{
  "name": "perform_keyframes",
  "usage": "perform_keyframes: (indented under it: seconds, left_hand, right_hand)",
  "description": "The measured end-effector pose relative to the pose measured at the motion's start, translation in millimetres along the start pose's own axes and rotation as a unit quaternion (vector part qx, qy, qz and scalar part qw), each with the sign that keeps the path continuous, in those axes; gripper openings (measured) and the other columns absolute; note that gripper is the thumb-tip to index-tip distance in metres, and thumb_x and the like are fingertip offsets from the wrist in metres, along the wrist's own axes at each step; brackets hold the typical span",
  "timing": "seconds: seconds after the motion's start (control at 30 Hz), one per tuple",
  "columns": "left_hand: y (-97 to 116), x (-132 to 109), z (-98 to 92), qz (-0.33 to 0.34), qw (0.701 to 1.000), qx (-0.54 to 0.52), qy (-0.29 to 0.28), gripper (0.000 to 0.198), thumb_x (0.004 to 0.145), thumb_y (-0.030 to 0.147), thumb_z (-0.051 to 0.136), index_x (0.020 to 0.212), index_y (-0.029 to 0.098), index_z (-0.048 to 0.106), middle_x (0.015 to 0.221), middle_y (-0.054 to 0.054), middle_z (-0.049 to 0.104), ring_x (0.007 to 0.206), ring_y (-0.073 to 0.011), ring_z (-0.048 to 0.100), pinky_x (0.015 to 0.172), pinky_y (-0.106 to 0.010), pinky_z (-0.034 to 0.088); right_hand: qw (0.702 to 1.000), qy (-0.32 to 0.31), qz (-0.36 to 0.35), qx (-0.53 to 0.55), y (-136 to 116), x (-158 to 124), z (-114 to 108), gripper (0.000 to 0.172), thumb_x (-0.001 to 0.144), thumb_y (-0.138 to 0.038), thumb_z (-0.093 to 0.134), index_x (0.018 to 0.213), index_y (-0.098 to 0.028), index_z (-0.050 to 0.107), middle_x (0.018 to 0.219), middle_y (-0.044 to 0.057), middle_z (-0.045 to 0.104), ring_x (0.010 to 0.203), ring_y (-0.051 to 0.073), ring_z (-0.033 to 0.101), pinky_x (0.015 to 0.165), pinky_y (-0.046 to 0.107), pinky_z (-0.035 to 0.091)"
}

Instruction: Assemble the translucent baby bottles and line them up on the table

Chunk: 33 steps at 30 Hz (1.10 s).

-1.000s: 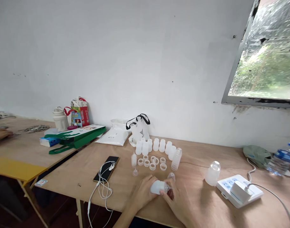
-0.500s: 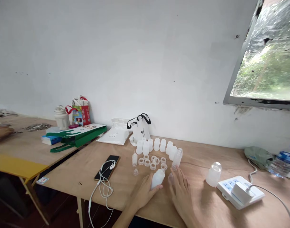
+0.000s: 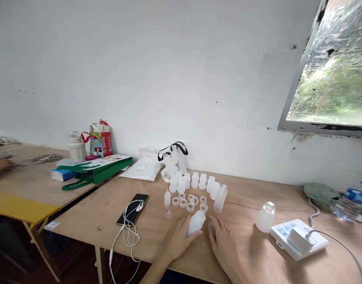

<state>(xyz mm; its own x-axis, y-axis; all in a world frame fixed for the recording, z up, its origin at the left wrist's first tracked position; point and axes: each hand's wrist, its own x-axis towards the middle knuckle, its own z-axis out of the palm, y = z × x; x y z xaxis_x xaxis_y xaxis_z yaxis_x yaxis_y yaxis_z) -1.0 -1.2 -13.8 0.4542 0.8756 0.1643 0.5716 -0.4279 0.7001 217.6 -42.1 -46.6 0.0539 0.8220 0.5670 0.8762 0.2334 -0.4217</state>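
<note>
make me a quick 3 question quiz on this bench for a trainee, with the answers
1. Which hand holds a baby bottle?

2. True or false: the white earphones lie partly on the smartphone.

3. Which things lie on the table just in front of the standing white bottles?
a) coins
b) plastic rings
c) metal spoons

Key:
1. The left hand.
2. True.
3. b.
</note>
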Motion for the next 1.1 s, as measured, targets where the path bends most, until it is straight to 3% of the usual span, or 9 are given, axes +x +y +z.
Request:
perform_keyframes:
  seconds: [0.1, 0.17, 0.27, 0.37, 0.63, 0.9, 1.0, 1.1]
  left_hand:
    - [7, -1, -4.4, 0.005, 1.0, 0.003, -0.007, 0.053, 0.097, 0.057, 0.06, 0.139, 0.025, 0.059, 0.139, -0.009, 0.064, 0.128, -0.0309, 0.057, 0.107, -0.041, 0.045]
    - [11, -2, -8.2, 0.026, 1.0, -0.001, -0.015, 0.049, 0.095, 0.055, 0.065, 0.136, 0.026, 0.061, 0.138, -0.007, 0.065, 0.127, -0.0298, 0.057, 0.107, -0.04, 0.045]
    - [16, -2, -12.0, 0.051, 0.998, 0.002, -0.025, 0.051, 0.093, 0.053, 0.069, 0.137, 0.028, 0.061, 0.138, -0.005, 0.065, 0.127, -0.0291, 0.057, 0.11, -0.04, 0.043]
    - [17, -2, -12.9, 0.053, 0.998, 0.012, -0.017, 0.052, 0.091, 0.052, 0.072, 0.137, 0.029, 0.062, 0.14, -0.004, 0.065, 0.128, -0.03, 0.057, 0.111, -0.041, 0.043]
    - [15, -2, -10.7, 0.09, 0.996, 0.021, -0.003, 0.052, 0.087, 0.054, 0.079, 0.129, 0.026, 0.067, 0.132, -0.004, 0.069, 0.121, -0.0296, 0.062, 0.106, -0.039, 0.047]
    - [12, 1, -8.1, 0.076, 0.997, 0.0, -0.005, 0.049, 0.085, 0.05, 0.081, 0.126, 0.026, 0.068, 0.133, -0.005, 0.067, 0.122, -0.0292, 0.06, 0.107, -0.04, 0.046]
    - [13, 0, -9.0, 0.067, 0.998, -0.009, -0.01, 0.049, 0.084, 0.05, 0.083, 0.124, 0.025, 0.067, 0.131, -0.005, 0.066, 0.122, -0.029, 0.059, 0.106, -0.039, 0.046]
    - [15, -1, -10.2, 0.048, 0.999, -0.017, -0.014, 0.048, 0.081, 0.05, 0.084, 0.118, 0.024, 0.067, 0.125, -0.004, 0.067, 0.12, -0.028, 0.06, 0.105, -0.037, 0.045]
  right_hand:
    - [0.998, 0.006, 0.022, 0.062, -1, 0, -1, 0.037, 0.102, -0.046, 0.048, 0.132, -0.03, 0.062, 0.122, 0.008, 0.072, 0.111, 0.032, 0.068, 0.097, 0.049, 0.053]
    - [0.988, 0.036, 0.079, 0.127, -3, 1, -4, 0.044, 0.101, -0.055, 0.05, 0.136, -0.029, 0.059, 0.124, 0.008, 0.071, 0.113, 0.031, 0.067, 0.097, 0.047, 0.053]
    - [0.951, 0.115, 0.182, 0.222, -11, 2, -12, 0.055, 0.102, -0.061, 0.047, 0.145, -0.026, 0.05, 0.13, 0.009, 0.068, 0.118, 0.03, 0.065, 0.099, 0.045, 0.052]
    - [0.92, 0.167, 0.213, 0.284, -16, 0, -16, 0.058, 0.103, -0.062, 0.045, 0.146, -0.024, 0.045, 0.139, 0.012, 0.062, 0.127, 0.028, 0.06, 0.105, 0.044, 0.049]
    - [0.969, 0.023, 0.09, 0.229, -9, -1, -10, 0.044, 0.098, -0.06, 0.056, 0.128, -0.028, 0.064, 0.124, 0.006, 0.071, 0.113, 0.026, 0.068, 0.098, 0.039, 0.055]
    - [0.968, -0.003, 0.105, 0.229, -13, 1, -15, 0.044, 0.099, -0.06, 0.053, 0.128, -0.029, 0.063, 0.122, 0.005, 0.073, 0.109, 0.025, 0.069, 0.095, 0.039, 0.057]
    - [0.962, -0.001, 0.122, 0.246, -10, 2, -13, 0.046, 0.094, -0.064, 0.057, 0.119, -0.028, 0.066, 0.106, 0.005, 0.076, 0.093, 0.025, 0.072, 0.083, 0.037, 0.059]
    - [0.955, -0.026, 0.151, 0.253, -8, 3, -10, 0.046, 0.091, -0.067, 0.058, 0.111, -0.026, 0.066, 0.078, 0.001, 0.073, 0.069, 0.024, 0.069, 0.067, 0.035, 0.057]
